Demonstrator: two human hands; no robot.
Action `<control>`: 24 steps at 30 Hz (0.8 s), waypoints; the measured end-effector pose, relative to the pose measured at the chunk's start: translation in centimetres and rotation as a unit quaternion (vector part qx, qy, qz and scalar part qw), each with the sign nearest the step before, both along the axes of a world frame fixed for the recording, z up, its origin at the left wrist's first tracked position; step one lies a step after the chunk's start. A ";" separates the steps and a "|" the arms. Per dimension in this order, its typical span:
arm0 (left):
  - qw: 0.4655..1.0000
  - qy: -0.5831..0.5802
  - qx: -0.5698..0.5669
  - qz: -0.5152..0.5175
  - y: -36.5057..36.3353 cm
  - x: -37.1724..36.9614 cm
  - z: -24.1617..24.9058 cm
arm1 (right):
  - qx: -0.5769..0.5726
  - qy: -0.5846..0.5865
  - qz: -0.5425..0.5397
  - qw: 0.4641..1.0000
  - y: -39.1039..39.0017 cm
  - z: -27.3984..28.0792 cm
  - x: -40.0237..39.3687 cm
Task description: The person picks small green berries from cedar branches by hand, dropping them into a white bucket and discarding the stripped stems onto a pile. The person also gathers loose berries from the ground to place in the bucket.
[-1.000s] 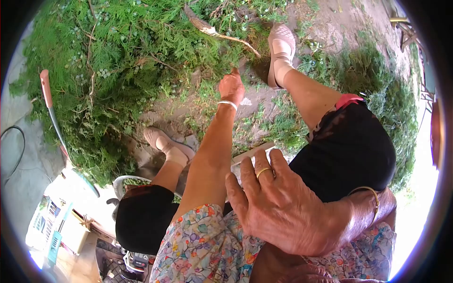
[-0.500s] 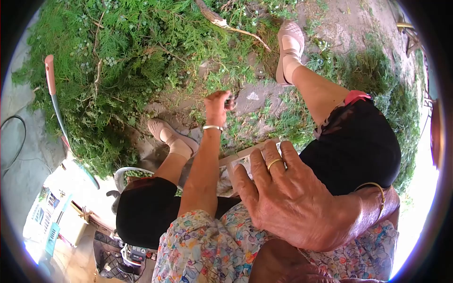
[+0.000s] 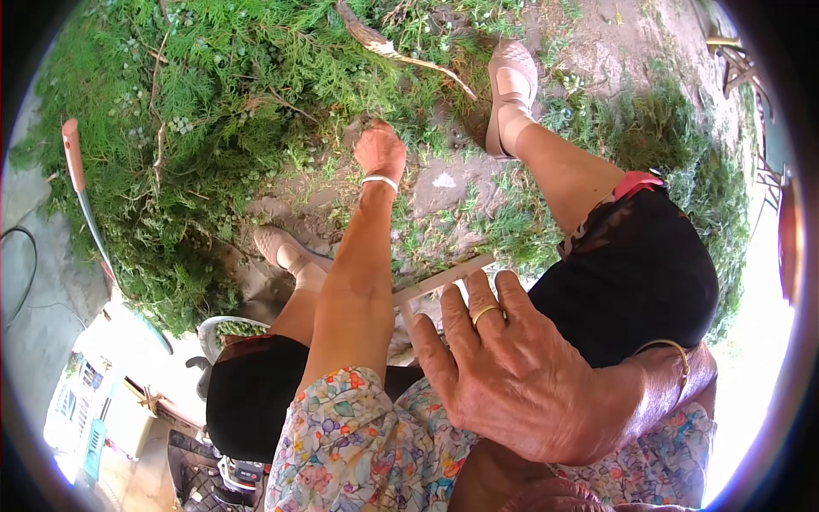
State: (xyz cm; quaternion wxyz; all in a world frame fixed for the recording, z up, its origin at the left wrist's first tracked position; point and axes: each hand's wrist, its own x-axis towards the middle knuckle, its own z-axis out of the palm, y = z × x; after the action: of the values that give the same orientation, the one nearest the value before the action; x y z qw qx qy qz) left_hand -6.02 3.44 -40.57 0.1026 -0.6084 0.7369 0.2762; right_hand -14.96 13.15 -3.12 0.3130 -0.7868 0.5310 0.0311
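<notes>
My left hand [image 3: 380,150] reaches down to the ground in front of me, closed, its back toward me and a white bangle at the wrist. Its fingertips are hidden, so I cannot tell what they hold. Green conifer cuttings [image 3: 281,128] lie close beside it, over bare soil [image 3: 444,183]. Nearer to me, my right hand [image 3: 520,375] is held over my lap, palm down, fingers extended and slightly apart. It wears a gold ring, and a gold bangle circles the wrist. Past its fingertips shows a pale flat bar [image 3: 444,280], partly covered by the hand.
A cut branch [image 3: 367,32] lies among the greenery ahead. At left are a curved blade with a pinkish handle [image 3: 73,154] and a dark cable [image 3: 32,264]. My feet in pale shoes [image 3: 514,72] stand either side of the soil. A dark quilted bag [image 3: 192,465] sits at lower left.
My left hand has moved forward, away from me, and turned so its back shows and its fingers are hidden. The right hand stays nearly in place, while the whole view shifts slightly.
</notes>
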 end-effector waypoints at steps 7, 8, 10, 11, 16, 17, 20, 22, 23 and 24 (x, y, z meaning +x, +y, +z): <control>0.986 0.090 -0.043 -0.133 -0.1 2.0 0.5 | 0.001 -0.002 0.003 1.000 -0.3 0.2 -0.1; 0.956 0.231 0.167 0.066 0.0 2.8 1.8 | 0.003 -0.006 0.008 1.000 -0.4 0.3 -0.2; 0.730 0.418 0.405 0.359 0.7 4.3 4.5 | 0.023 0.009 0.018 1.000 -0.1 0.3 -0.1; 0.658 0.441 0.425 0.438 1.4 5.3 4.9 | 0.046 0.026 0.026 0.998 0.1 0.3 0.0; 0.488 0.613 0.469 0.407 3.8 8.6 6.3 | 0.011 0.080 0.026 0.996 -0.3 0.2 -1.0; 0.486 0.630 0.452 0.403 3.6 8.6 7.2 | 0.021 0.101 0.027 0.994 -0.8 0.2 -1.5; 0.627 0.567 0.387 0.369 1.1 9.8 11.4 | -0.086 0.052 0.030 0.994 -0.9 0.2 -3.7; 0.730 0.491 0.331 0.342 -1.3 12.6 15.4 | -0.144 -0.001 -0.033 0.989 -0.9 -0.6 -4.3; 0.796 0.442 0.276 0.308 -2.4 14.8 17.2 | -0.170 -0.039 -0.040 0.984 -1.0 -0.7 -4.6; 0.853 0.386 0.219 0.274 -3.4 17.2 19.2 | -0.179 -0.046 -0.034 0.982 -1.3 -0.6 -4.9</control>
State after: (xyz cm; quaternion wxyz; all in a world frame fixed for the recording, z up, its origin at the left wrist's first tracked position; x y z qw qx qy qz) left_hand 11.21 0.06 -21.39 -0.1390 -0.5916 0.4413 0.6603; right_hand -19.84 11.87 -3.73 0.1918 -0.8122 0.5394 -0.1119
